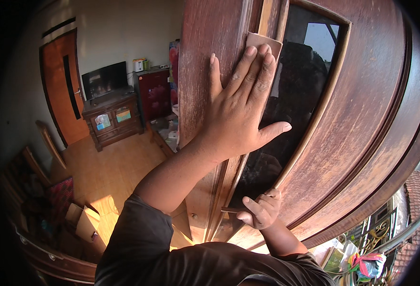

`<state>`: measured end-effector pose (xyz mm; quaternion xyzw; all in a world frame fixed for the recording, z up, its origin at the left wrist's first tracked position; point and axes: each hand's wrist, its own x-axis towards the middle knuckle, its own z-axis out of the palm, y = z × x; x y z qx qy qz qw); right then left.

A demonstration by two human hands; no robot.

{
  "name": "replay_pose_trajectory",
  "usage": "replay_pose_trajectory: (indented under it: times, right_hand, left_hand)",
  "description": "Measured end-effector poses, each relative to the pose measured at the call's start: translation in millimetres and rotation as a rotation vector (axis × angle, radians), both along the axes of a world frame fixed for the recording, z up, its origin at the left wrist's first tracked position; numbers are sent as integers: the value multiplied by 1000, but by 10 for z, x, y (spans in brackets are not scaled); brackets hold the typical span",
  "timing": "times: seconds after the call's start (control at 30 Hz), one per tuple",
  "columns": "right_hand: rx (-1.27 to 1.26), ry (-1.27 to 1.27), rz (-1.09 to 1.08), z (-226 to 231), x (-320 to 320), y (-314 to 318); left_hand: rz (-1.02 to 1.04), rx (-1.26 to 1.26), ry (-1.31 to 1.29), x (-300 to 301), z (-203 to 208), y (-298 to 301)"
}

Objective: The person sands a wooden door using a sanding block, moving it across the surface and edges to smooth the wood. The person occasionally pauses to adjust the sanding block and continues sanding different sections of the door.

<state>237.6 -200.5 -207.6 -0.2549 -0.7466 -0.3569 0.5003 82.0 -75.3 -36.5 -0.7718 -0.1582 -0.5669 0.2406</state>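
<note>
My left hand [236, 107] reaches up with its back showing, the thumb and little finger spread. Its three middle fingers lie together on a piece of brown sandpaper [264, 40], pressing it flat against the wooden moulding [270, 16] beside a dark glass pane [298, 71]. Below it, my right hand [263, 209] is closed in front of the lower part of the pane. A thin brown strip [231, 209] sticks out from its fingers; its exact kind cannot be made out. The wooden panel [343, 109] around the glass has a worn, scuffed reddish-brown finish.
Inside the room on the left are a television [105, 80] on a wooden cabinet [112, 114], a dark red refrigerator [152, 93] and an orange door [62, 86]. An opened cardboard box [88, 224] lies on the sunlit floor. Colourful bags [367, 264] lie outside at lower right.
</note>
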Motion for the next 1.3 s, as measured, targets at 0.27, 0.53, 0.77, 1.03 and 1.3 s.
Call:
replay_pose_trajectory:
  times: [0.27,0.53,0.77,1.03,1.3]
  right_hand:
    - [-70,-47,-27,3,17,-65]
    - [-141,26,-48,75,-84,-161]
    - [-302,355,250,49,-132,-325]
    - [-610,622,561,-263,-266,-419]
    - [-573,756,455,-385,-402,-286]
  left_hand:
    - [-121,-158,9,-220,-1384,-276]
    - [-264,-203,-52,-388,-1838,-348]
    - [-454,-205,-290,-509,-1835,-420]
    - [-528,-830,-582,-737,-1962,-624]
    - [-669,-1303,-574,-867,-2216,-985]
